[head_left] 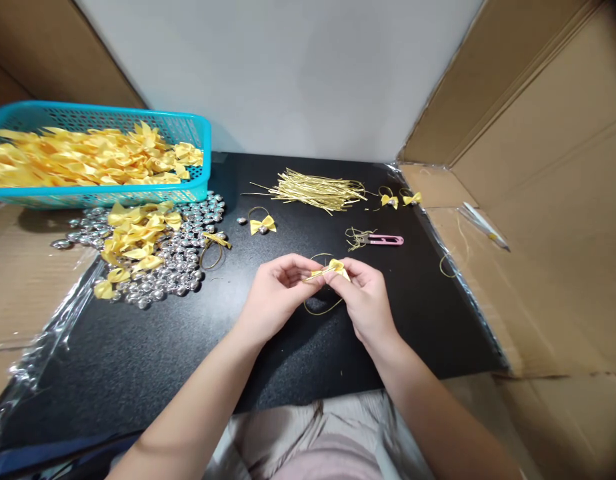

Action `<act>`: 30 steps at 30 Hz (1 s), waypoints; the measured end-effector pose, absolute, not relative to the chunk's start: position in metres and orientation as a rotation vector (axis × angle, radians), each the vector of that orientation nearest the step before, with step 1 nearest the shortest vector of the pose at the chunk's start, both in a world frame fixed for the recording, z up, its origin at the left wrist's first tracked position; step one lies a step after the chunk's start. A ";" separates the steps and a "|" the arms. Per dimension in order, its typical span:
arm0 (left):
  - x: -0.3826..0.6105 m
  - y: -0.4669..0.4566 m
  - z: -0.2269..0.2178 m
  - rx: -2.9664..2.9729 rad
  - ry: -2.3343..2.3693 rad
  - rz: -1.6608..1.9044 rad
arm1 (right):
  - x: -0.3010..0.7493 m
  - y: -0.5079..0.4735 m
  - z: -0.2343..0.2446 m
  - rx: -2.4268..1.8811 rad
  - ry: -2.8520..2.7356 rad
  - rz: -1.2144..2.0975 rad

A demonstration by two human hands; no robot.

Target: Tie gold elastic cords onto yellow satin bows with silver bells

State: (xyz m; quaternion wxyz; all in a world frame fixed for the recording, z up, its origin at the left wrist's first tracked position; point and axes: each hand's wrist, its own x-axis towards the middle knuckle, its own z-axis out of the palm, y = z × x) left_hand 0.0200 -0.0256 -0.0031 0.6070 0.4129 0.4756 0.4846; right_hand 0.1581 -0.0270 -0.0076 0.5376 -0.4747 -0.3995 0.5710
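Note:
Both my hands meet over the middle of the black table, pinching one yellow ribbon bow (339, 268) between them. The fingers of my left hand (283, 287) are closed on its left end, where a thin gold strip lies along the ribbon. My right hand (364, 290) grips the bow's right side with thumb and forefinger. A loop of gold cord (322, 313) hangs from the bow, partly hidden behind the fingers. Beyond the hands lie a finished-looking bow with a silver bead (263, 225) and pink-handled thread snips (385, 240) beside cord scraps (357, 238).
At the left stands a turquoise basket (206, 160) heaped with yellow bows. Before it, silver beads (183, 267) and loose bows (138, 237) are spread. A bundle of gold cords (318, 190) lies at the back. Two bows (389, 201) and a white pen-like tool (485, 225) are at the right.

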 end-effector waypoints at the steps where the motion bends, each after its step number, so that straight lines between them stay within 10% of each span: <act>1: 0.020 -0.026 -0.004 0.991 1.105 1.145 | 0.158 -0.027 -0.008 -1.135 -0.955 1.351; 30: 0.020 -0.022 -0.010 0.704 1.053 1.051 | 0.157 -0.026 -0.012 -1.167 -0.910 1.339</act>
